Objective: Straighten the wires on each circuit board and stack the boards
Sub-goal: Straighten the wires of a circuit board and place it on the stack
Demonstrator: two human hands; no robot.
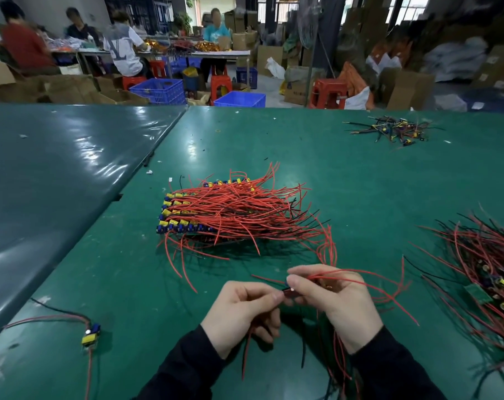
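1. Nearest the front edge of the green counter (360,180), both hands met just above the surface, dark sleeves entering from below.
2. Left hand (242,313): fingers pressed together in a pinch on the left end of a small circuit board (290,293); a red lead or two trailed down out of the curled palm.
3. Right hand (340,298): thumb and forefinger pinched the board's right end, with several red wires (369,284) passing over and between the fingers.
4. Key relation: the held board lay directly between the two sets of fingertips, long axis roughly left to right. Its wires ran off rightward and away, past the right hand, then curled. The right hand was the nearer to the leads, so it looked the likelier one to draw them straight while the left anchored the board.
5. Toward the left front corner, one lone board (91,334) with yellow and blue parts lay flat, its wires looping off left and toward the front edge.
6. Along the right edge, a tangled heap of boards (487,278), evidently not yet sorted.
7. Mid-counter, beyond the hands, the stack of boards (187,209): components lined up at its left side, wires fanned rightward. The held board would presumably go there, wires the same way.
8. Far right corner: a small scatter of dark-wired pieces (395,129), purpose unclear.
9. Beyond the counter: people seated at another table, blue crates, cartons.
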